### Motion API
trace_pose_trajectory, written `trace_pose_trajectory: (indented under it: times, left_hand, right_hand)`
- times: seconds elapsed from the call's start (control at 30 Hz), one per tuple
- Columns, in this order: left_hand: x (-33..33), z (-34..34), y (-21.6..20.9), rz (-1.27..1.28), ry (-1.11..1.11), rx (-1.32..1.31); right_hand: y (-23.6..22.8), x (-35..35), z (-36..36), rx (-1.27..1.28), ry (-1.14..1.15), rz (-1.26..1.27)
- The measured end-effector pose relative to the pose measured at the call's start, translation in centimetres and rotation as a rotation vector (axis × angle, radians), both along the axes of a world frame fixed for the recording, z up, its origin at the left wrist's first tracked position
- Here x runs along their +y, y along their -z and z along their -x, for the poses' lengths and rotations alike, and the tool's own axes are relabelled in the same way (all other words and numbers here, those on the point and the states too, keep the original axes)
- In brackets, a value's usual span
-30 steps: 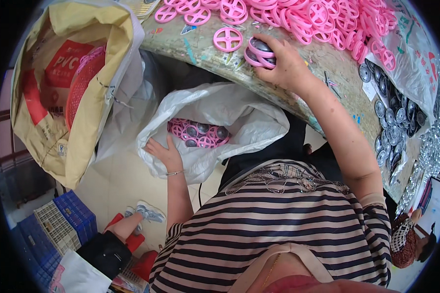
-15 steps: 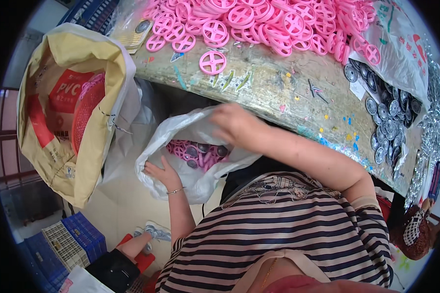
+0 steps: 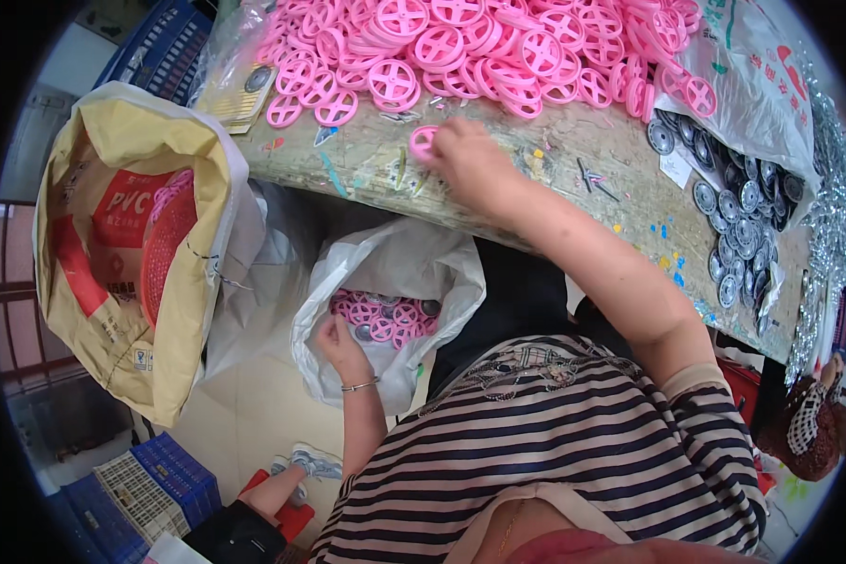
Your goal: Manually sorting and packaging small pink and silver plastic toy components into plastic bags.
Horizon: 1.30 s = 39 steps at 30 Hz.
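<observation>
My right hand (image 3: 470, 164) is over the near part of the worktable, its fingers closed on a pink spoked wheel (image 3: 422, 144) whose right part they cover. Below the table edge stands a white woven sack (image 3: 456, 254) with its mouth open. Inside it lie pink wheels (image 3: 385, 327) and several dark grey discs (image 3: 363, 332). My left hand (image 3: 344, 350), with a bracelet at the wrist, reaches into the sack's left side. Its fingers are drawn together beside the pink wheels; what they hold, if anything, is hidden.
A large heap of pink wheels (image 3: 498, 47) covers the back of the worktable (image 3: 555, 179). Dark discs (image 3: 743, 221) spill from a plastic bag (image 3: 761, 94) at right. A tan sack (image 3: 94, 348) holding a red basket (image 3: 171, 244) stands at left; blue crates (image 3: 169, 475) and a seated person's leg are below.
My right hand has moved from above the sack up to the table and gripped the lone pink wheel. The left hand has gone from the sack's rim to inside, its spread fingers closing.
</observation>
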<state>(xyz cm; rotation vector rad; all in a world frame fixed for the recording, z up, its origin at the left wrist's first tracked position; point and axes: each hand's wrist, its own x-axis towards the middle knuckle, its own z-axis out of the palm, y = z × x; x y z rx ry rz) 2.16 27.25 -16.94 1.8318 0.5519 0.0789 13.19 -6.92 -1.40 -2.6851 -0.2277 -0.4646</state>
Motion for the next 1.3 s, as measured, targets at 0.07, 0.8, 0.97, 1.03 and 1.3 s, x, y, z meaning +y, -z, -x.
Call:
trace_pose_trajectory:
  times: [0.07,0.8,0.97,1.03,1.3]
  left_hand:
    - [-3.1,-0.1,-1.5,0.099,0.033,-0.013]
    - [-27.3,0.4,-16.8,0.771,0.893,0.143]
    - [-27.5,0.3,-16.4,0.960,0.929,0.264]
    - [-27.7,0.1,-16.3,0.952,0.942,0.270]
    - [-27.8,0.4,-15.7,0.870,0.977,0.263]
  right_hand:
    - [-0.8,-3.0,1.0,0.095,0.094,-0.248]
    - [1.1,-27.9,14.0,-0.035,0.808,-0.173]
    - [0.5,-28.3,12.5,0.079,0.907,-0.194]
    - [0.1,-29.3,12.4,0.220,0.879,-0.318]
    - [0.0,-27.6,11.3,0.081,0.959,-0.145]
